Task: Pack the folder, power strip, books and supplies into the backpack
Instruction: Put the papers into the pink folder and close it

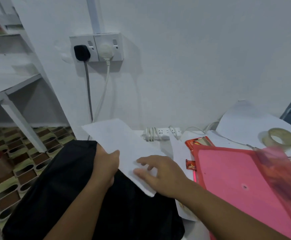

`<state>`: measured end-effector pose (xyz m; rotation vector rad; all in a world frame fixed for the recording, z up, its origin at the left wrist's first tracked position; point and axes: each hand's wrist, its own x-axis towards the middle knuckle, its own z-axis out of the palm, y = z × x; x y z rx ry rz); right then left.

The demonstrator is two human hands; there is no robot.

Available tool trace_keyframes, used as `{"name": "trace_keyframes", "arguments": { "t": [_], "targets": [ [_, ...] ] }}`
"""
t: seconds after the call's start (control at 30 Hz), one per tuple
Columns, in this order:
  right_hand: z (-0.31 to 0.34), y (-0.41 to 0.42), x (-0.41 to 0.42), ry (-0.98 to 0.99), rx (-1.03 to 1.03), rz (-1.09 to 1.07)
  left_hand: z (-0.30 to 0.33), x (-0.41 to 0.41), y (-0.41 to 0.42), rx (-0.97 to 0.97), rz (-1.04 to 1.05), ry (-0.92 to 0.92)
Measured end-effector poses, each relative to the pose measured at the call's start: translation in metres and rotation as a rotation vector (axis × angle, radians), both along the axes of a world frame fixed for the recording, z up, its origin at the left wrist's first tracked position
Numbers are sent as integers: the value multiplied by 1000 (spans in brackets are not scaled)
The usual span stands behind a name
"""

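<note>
White desk — both hands [106, 163] on paper [124, 149] over black backpack [63, 187].

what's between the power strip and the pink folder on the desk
In the head view, a red box lies between the power strip and the pink folder, with white paper beside it.

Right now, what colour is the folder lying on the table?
Pink, with a red edge; the folder shows in the head view, the only one.

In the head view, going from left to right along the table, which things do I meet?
Black backpack → left hand → right hand → pink folder → roll of tape.
</note>
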<state>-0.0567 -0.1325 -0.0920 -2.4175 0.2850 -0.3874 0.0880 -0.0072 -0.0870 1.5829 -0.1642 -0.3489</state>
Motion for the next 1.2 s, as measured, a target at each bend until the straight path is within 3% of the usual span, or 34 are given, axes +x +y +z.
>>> {"name": "trace_keyframes", "arguments": {
  "t": [0.13,0.3,0.43,0.53,0.63,0.77,0.83,1.0,1.1,1.2],
  "targets": [
    [10,-34,-8,-245,182,-201,26,-4,-1,-95,-44,-96],
    [32,-87,-22,-279,459,-369,65,-31,-20,-247,-230,-114],
    [54,-129,-57,-306,772,-289,77,-58,-49,-272,-326,-56],
    [68,-157,-99,-235,894,-148,72,-84,-78,-219,-373,-57],
    [61,-186,-145,-121,937,-174,58,-114,-111,-123,-436,-46],
    [31,-236,-211,-131,942,-389,27,-164,-155,9,-592,-11],
    [13,-256,-243,-142,896,-515,2,-190,-174,134,-593,-97],
    [-20,-283,-299,-143,839,-746,-51,-261,-211,531,-585,-508],
    [-24,-285,-314,-173,766,-776,-79,-294,-226,644,-651,-617],
    [-23,-285,-330,-168,570,-783,-89,-322,-240,803,-658,-655]
  ]
}}
